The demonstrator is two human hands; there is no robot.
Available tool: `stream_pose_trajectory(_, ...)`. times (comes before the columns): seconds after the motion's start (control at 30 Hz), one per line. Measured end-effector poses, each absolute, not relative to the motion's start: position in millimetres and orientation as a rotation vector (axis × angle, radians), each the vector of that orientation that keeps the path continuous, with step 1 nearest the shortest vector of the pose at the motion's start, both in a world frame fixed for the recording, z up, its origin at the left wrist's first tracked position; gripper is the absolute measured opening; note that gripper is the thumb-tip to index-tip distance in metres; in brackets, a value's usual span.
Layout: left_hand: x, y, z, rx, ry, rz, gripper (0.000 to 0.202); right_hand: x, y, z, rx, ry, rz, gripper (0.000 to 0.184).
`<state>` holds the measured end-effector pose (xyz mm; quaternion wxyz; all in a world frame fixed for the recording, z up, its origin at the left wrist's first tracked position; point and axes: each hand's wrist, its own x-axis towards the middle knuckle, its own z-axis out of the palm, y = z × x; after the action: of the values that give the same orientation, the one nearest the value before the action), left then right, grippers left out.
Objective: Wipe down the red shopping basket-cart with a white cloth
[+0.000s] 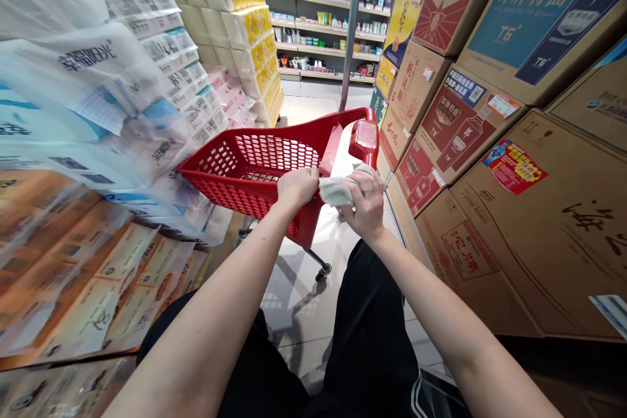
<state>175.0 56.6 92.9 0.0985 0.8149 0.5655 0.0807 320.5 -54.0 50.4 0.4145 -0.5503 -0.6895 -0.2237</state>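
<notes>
A red plastic shopping cart (255, 166) stands in the aisle in front of me, its basket showing nothing inside. My left hand (296, 185) is closed on one end of a whitish cloth (336, 191) right at the cart's near rim. My right hand (367, 201) grips the other end of the same cloth, just below the cart's red handle (365, 137). The cloth is stretched between both hands.
Stacked packs of tissue and toilet paper (98, 117) wall the left side. Brown cardboard cartons (514, 163) are piled high on the right. A grey pole (350, 32) rises behind the cart, and shelves of small goods (323, 19) stand at the far end of the tiled aisle.
</notes>
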Motion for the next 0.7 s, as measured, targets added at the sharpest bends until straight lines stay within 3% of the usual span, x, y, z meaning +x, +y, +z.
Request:
stream_pose_trajectory(0.33, 172.9, 55.7, 92.0, 2.48, 1.623, 0.229, 0.049, 325.5, -40.8, 75.3, -1.534, -1.88, -0.653, 0.034)
stream_pose_trajectory(0.5, 177.7, 55.1, 90.7, 2.513, 1.647, 0.187, 0.058, 325.0, -24.5, 95.8, -1.713, -1.858, -0.642, 0.042)
stream_pose_trajectory(0.7, 174.9, 54.8, 88.8, 2.52, 1.642, 0.19, 0.051, 312.5, -31.9, 98.8, -1.791, -1.892, -0.693, 0.04)
